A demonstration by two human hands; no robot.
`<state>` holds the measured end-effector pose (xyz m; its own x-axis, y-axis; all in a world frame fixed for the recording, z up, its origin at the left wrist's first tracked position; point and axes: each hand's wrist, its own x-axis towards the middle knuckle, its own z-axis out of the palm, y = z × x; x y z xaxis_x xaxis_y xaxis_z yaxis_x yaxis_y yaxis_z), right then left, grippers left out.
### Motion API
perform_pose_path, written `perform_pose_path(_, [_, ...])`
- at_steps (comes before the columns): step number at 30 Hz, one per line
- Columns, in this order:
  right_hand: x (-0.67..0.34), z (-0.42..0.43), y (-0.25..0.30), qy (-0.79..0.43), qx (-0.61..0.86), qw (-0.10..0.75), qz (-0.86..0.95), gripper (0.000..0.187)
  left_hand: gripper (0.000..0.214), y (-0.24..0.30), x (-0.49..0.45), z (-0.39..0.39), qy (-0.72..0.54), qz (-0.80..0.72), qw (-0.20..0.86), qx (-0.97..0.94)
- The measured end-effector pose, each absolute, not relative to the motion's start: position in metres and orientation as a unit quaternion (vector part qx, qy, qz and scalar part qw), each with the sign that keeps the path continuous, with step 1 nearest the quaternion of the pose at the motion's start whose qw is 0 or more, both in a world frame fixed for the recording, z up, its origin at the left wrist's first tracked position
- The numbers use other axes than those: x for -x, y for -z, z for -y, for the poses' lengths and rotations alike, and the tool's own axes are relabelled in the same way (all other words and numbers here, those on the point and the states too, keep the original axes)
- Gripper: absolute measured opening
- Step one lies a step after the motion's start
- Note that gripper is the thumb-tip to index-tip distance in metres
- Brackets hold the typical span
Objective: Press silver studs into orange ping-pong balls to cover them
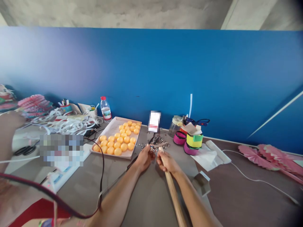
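Note:
My right hand [168, 162] is closed round a pale wooden pole [174, 198], whose upper end points at the far side of the table and whose lower end runs out of view toward me. Just left of the pole's tip, my left hand [144, 158] has its fingers pinched together; what they hold is too small to make out. A thin brownish strip [163, 144] lies by the tip and the left fingertips. Beyond both hands is a scattered pile of small shiny metal pieces [161, 140]. A dark cable passes near my left hand.
Left stands a shallow tray [126, 155] of orange balls [117, 145], with a bottle [105, 108] behind it. A power strip [71, 170], cables and tangled white strips crowd farther left. A phone [154, 122] leans at the back. Tape rolls [194, 141] and a jar [175, 125] stand right.

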<state>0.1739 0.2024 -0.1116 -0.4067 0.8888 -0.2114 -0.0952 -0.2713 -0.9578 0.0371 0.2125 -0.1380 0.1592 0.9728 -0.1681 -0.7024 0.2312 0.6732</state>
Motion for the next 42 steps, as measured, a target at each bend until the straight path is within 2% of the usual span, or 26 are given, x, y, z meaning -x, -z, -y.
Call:
perform_pose_path(4, [-0.177,-0.203,0.109,-0.698,0.319,0.443,0.463,0.047,0.036,0.137,-0.037,-0.213,-0.586,-0.289,0.724,-0.219])
perform_pose_path(8, [-0.176,-0.201,0.11,-0.699,0.376,0.356,0.493,0.049,0.035,0.135,-0.038,-0.211,-0.587,-0.283,0.724,-0.229])
perform_pose_path(13, [-0.178,-0.199,0.108,-0.709,0.291,0.432,0.474,0.045,0.04,0.133,-0.04,-0.209,-0.596,-0.26,0.723,-0.234])
perform_pose_path(18, [-0.177,-0.2,0.113,-0.711,0.37,0.335,0.495,0.048,0.041,0.133,-0.037,-0.209,-0.603,-0.274,0.709,-0.241])
perform_pose_path(22, [-0.179,-0.202,0.116,-0.716,0.308,0.404,0.478,0.045,0.045,0.131,-0.037,-0.209,-0.6,-0.253,0.714,-0.258])
perform_pose_path(27, [-0.182,-0.203,0.115,-0.715,0.354,0.363,0.48,0.047,0.047,0.131,-0.041,-0.206,-0.598,-0.268,0.71,-0.259])
perform_pose_path(31, [-0.183,-0.202,0.111,-0.699,0.318,0.424,0.479,0.045,0.047,0.131,-0.044,-0.205,-0.589,-0.254,0.716,-0.276])
perform_pose_path(36, [-0.182,-0.203,0.112,-0.691,0.395,0.34,0.5,0.049,0.044,0.131,-0.043,-0.207,-0.613,-0.277,0.7,-0.239])
perform_pose_path(40, [-0.185,-0.204,0.111,-0.702,0.312,0.441,0.465,0.043,0.045,0.129,-0.04,-0.209,-0.611,-0.253,0.707,-0.251])
perform_pose_path(42, [-0.183,-0.204,0.113,-0.696,0.331,0.435,0.466,0.045,0.044,0.129,-0.039,-0.209,-0.621,-0.259,0.697,-0.249])
